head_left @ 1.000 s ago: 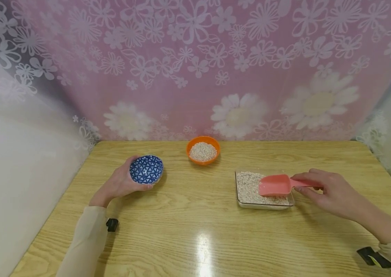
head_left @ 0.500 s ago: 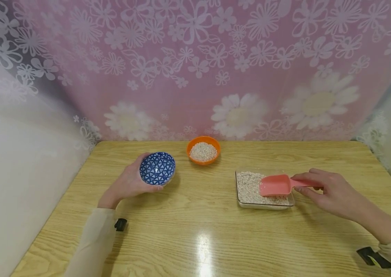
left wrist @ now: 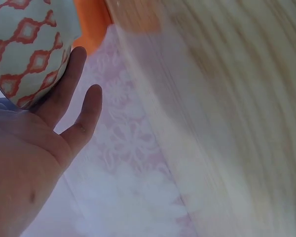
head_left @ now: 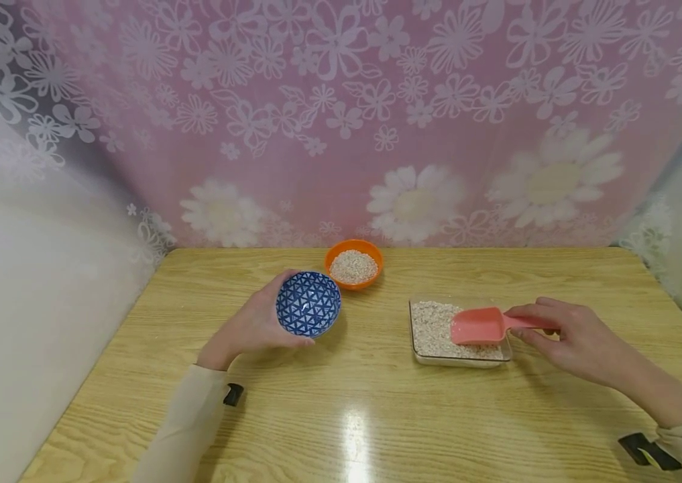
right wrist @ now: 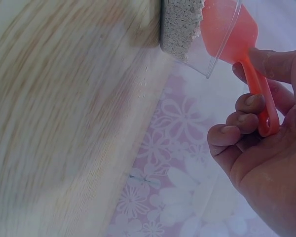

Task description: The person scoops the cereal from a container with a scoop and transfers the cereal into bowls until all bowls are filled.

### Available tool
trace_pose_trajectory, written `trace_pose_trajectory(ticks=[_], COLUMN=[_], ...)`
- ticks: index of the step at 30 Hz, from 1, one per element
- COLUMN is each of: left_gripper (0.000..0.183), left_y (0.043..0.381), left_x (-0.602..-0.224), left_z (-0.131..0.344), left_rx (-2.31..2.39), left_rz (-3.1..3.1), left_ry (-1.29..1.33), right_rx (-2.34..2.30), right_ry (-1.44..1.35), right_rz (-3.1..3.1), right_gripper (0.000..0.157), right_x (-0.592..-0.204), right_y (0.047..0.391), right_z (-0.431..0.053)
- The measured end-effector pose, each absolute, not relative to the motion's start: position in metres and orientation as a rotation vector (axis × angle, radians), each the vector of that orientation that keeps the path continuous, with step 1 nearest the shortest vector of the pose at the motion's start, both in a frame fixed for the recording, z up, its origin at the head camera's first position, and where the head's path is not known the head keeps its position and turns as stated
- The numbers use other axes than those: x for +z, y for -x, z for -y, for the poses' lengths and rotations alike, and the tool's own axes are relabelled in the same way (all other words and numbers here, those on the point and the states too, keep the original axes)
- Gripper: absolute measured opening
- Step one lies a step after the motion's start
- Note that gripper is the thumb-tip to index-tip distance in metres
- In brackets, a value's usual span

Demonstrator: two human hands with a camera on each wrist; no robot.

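Observation:
My left hand (head_left: 259, 320) holds a small bowl (head_left: 308, 304) by its side, tilted so the blue triangle-patterned inside faces me. In the left wrist view the bowl's outside (left wrist: 32, 47) is white with red diamonds. Over on the right, my right hand (head_left: 573, 339) grips the handle of a pink scoop (head_left: 478, 327). The scoop's head lies on the oat flakes (head_left: 434, 329) inside a clear rectangular container (head_left: 458, 360). In the right wrist view the fingers (right wrist: 250, 102) curl around the scoop's handle.
An orange bowl (head_left: 354, 244) of oat flakes stands at the back of the wooden table (head_left: 292, 416), just behind the patterned bowl. A pink floral curtain (head_left: 292, 181) hangs along the table's far edge, and a white wall (head_left: 45, 282) borders the left side.
My left hand has carried the patterned bowl to the right, closer to the orange bowl. The right hand and the scoop have stayed in place.

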State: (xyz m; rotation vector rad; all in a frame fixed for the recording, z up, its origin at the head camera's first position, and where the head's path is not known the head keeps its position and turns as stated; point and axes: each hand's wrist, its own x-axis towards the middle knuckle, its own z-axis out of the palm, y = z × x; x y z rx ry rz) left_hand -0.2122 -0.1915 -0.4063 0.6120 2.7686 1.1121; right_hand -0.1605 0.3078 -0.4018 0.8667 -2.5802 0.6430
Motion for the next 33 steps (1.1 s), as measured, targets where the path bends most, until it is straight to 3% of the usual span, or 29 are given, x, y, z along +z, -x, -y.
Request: trace_pose_trajectory(ticks=[9, 33], left_gripper=[0.118, 0.118], left_y=[0.212, 0.215], left_x=[-0.413, -0.418], left_z=[0.167, 0.132], left_rx=[1.119, 0.974], left_rz=[-2.697, -2.638], left_ry=[-0.797, -0.833], right_rx=[0.64, 0.643], right_ry=[-0.847, -0.829], right_rz=[2.616, 2.662], right_gripper=[0.039, 0.036], right_x=[-0.403, -0.402], right_y=[0.161, 0.16], right_z=[-0.307, -0.303])
